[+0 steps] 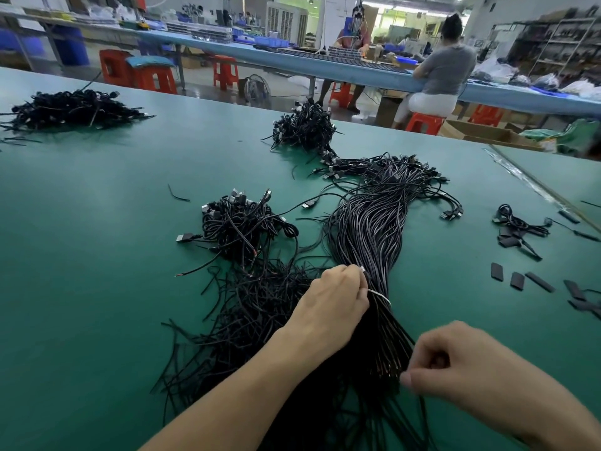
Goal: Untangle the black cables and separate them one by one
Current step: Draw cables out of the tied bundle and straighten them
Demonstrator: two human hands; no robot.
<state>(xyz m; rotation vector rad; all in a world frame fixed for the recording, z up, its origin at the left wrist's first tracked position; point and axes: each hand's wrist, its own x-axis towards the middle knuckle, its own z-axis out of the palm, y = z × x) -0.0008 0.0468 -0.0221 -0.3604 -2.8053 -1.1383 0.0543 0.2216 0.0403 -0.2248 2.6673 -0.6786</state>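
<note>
Left hand [331, 301] grips the tied cable bundle [367, 229] near centre (white tie [380, 296] still on). Right hand [455, 362], 5 o'clock, pinches one strand. Loose cable piles [237, 222] lie toward 10 and 12 o'clock. Most cables probably remain bundled.

Glossy black plastic-sheathed cables [367, 229] lie on a smooth matt green table [97, 206].

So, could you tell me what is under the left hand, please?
The left hand holds the big bundle of black cables, right at a white tie around it. The hand covers the rest of the tie and the cables beneath the palm.
</note>
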